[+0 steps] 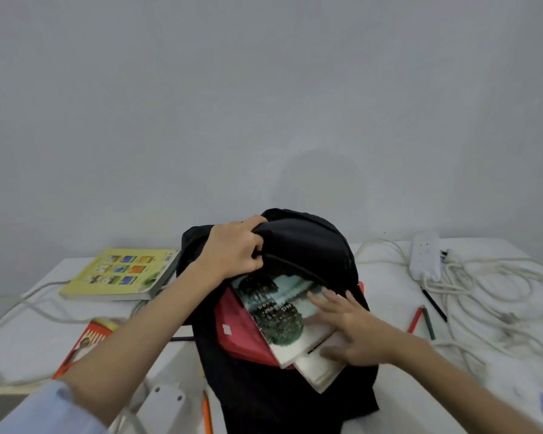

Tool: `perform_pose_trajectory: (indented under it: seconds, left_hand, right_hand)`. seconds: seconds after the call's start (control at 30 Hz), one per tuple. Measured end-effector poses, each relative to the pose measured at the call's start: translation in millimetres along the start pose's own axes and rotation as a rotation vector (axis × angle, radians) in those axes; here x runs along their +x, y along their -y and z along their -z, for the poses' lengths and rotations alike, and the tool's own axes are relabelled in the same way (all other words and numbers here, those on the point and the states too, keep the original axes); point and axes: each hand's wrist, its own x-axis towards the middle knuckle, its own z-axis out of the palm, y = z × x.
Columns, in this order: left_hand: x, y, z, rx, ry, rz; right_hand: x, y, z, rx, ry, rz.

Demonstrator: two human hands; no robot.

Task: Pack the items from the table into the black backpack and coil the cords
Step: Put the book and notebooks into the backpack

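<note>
Your left hand [237, 249] grips the top flap of the backpack [304, 245], fingers curled round the fabric, holding the mouth open; keep it lifted high so the opening stays wide. Your right hand [355, 332] lies with fingers spread and mostly straight on the book [276, 311], gripping nothing, pressing on its cover and near edge; the book sits half inside the mouth, tilted, on a red folder [235, 324] that also sticks out. Push along the book's length, not down, and square it with the folder first; a corner looks likely to catch the rim.

Outside the bag on the table [389, 283]: a yellow book [119, 274] to the left, a pencil box [88, 339] near your left forearm, pencils [423, 317] to the right, a power strip [425, 256] and its loose white cord [496, 292], uncoiled; another cord [29, 303] trails on the left.
</note>
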Motion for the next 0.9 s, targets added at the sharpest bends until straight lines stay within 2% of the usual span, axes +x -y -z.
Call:
perform_pose_trajectory:
  seconds: [0.1,0.2,0.23,0.33,0.47,0.57,0.7,0.83,0.9]
  left_hand:
    - [2,-1,1,-0.033,0.021,-0.013]
    - [3,-5,4,-0.029,0.063,-0.016]
    - [3,-7,4,-0.019,0.076,-0.013]
    - [-1,-10,2,-0.038,0.095,0.016]
    - [-8,-15,0,-0.04,0.099,0.031]
    - [-9,-16,1,-0.048,0.108,0.071]
    - [-8,-19,3,-0.036,0.078,0.04]
    - [-15,-20,1,-0.023,0.032,0.023]
    - [-20,-20,-1,-0.024,0.019,0.063]
  right_hand:
    - [-45,-25,7,-0.022,0.028,0.08]
    - [-36,-29,-3,-0.367,-0.14,0.212]
    - [-29,-26,-10,-0.395,-0.157,0.256]
    - [-7,-19,-34,-0.257,-0.275,0.362]
    - [20,4,-44,-0.152,-0.502,0.205]
    - [37,17,-43,-0.188,-0.525,0.066]
    - [49,15,-55,-0.388,-0.376,0.054]
    - [58,21,-62,-0.395,-0.163,-0.192]
    - [61,31,-52,-0.384,-0.083,-0.239]
